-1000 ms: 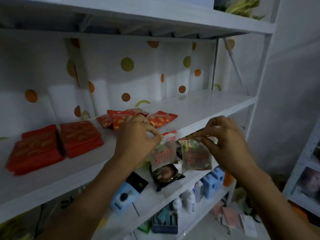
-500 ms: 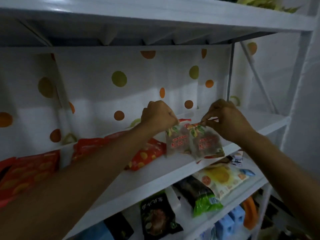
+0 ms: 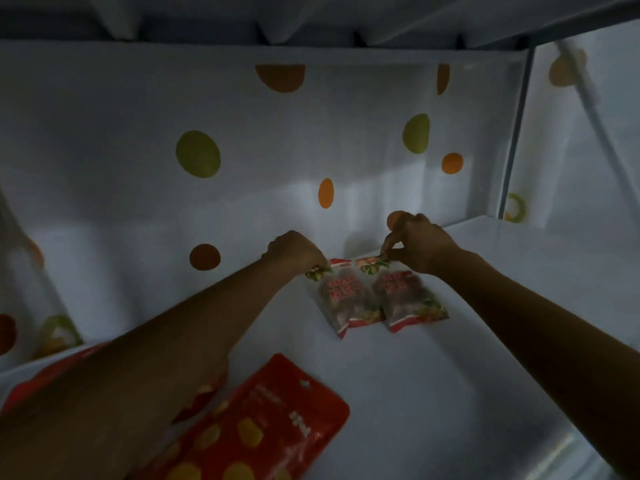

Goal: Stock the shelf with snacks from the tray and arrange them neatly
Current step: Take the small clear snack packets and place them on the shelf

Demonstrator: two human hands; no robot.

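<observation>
Red, glossy and printed with yellow shapes, one snack pouch (image 3: 263, 427) lies flat at the near left of the white shelf board (image 3: 485, 358); it is the only one in full view. More red wrapper (image 3: 204, 400) with the same yellow print shows from under the left forearm. How many pouches lie there cannot be told.

Next comes the left hand (image 3: 294, 252), reached in toward the back of the board. Its fingers are curled together and pinch the top left corner of the left packet (image 3: 346, 303), a clear plastic snack packet with red trim, red lettering and dark contents.

Packets of this kind counted: two. The right packet (image 3: 408, 299) is of the same make and sits just beside the first, their inner edges touching or slightly overlapped. Both have their lower ends on the board, near the back and well apart from the snack pouch. Whether their top ends are lifted off the board cannot be told.

The right hand (image 3: 420, 249) grips the top edge of the right packet between thumb and forefinger, the other fingers bent above it.

Behind both hands hangs one white backing sheet (image 3: 104, 133) with green, orange and brown dots. One metal upright (image 3: 514, 133) stands at the right rear corner.
</observation>
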